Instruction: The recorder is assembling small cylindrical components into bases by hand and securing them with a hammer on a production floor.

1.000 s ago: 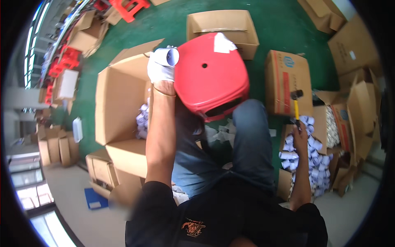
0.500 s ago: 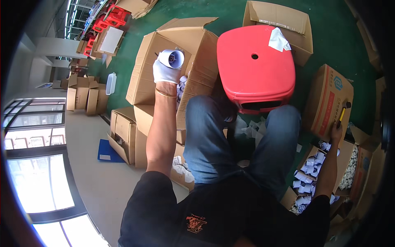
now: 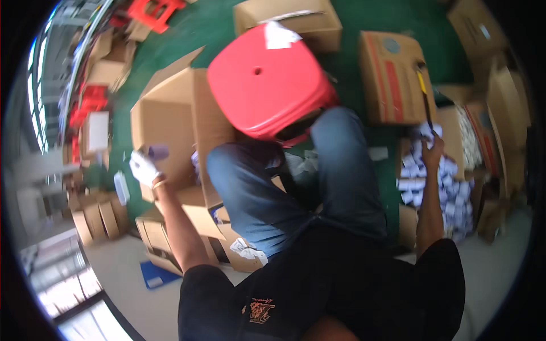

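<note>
My left hand [image 3: 145, 169], in a white glove, is at the left edge of an open carton [image 3: 165, 122]. A pale lilac-white cylindrical cup [image 3: 158, 152] sits at its fingertips, lying sideways over the carton; motion blurs the grip. My bare right hand [image 3: 434, 150] closes on a slim yellow-and-black hand tool [image 3: 422, 82], which points away from me. The tool's exact kind is unclear. Beside those fingers is a white cylindrical piece [image 3: 427, 131], above a carton filled with similar white pieces [image 3: 438, 187].
Ahead stands a red plastic stool [image 3: 267, 85] with white paper [image 3: 280, 36] on top. A printed carton [image 3: 392, 79] lies right of it. Another box [image 3: 471, 142] holds small pale parts. A blue folder [image 3: 156, 275] lies at lower left.
The view has turned, shifting the stool and cartons left. My left hand has swung left and tipped the cup sideways. My right hand, still with the tool, is now over the white pieces.
</note>
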Motion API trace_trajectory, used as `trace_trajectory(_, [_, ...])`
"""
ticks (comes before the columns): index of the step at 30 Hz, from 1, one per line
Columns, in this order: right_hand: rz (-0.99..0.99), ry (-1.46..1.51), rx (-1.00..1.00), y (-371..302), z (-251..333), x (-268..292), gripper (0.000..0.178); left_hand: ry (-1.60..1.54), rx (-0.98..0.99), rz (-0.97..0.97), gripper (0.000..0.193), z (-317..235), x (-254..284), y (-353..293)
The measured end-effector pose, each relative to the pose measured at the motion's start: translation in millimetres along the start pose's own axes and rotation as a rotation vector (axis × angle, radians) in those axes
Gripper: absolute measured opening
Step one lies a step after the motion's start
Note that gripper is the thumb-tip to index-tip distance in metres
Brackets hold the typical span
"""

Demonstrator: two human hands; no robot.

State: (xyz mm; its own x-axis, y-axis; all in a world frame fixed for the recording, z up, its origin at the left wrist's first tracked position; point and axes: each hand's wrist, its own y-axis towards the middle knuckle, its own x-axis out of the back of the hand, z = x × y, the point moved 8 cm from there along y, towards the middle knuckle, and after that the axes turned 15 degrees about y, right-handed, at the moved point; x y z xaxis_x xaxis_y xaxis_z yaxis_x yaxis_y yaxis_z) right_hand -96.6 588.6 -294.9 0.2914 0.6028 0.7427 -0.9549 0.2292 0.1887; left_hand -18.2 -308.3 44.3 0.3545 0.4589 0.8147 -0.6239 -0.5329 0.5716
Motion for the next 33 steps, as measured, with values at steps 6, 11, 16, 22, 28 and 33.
trace_trajectory(6, [-0.222, -0.009, -0.354, -175, -1, 71, 0.047, -0.360, -0.148, 0.872, 0.030, -41, -71, -66])
trace_trajectory(11, [0.049, 0.198, -1.034, -345, -72, -2, 0.041, -0.490, 0.334, 1.588, 0.041, 113, -94, 162])
trace_trajectory(16, [0.192, 0.236, -1.026, -397, -115, -58, 0.045, 0.014, 0.091, 1.289, 0.038, 51, -125, 60])
trace_trajectory(22, [-0.192, 0.193, -0.983, -290, -103, -90, 0.077, 0.871, -0.585, 0.032, 0.030, -119, 0, 54])
trace_trajectory(28, [-0.324, 0.218, -1.496, -237, -108, -112, 0.069, 0.589, -0.397, 0.075, 0.029, -80, 16, 64])
trace_trajectory(33, [-0.395, 0.180, -1.364, -243, -108, -113, 0.078, 0.247, -0.203, 0.125, 0.027, -80, 28, 30])
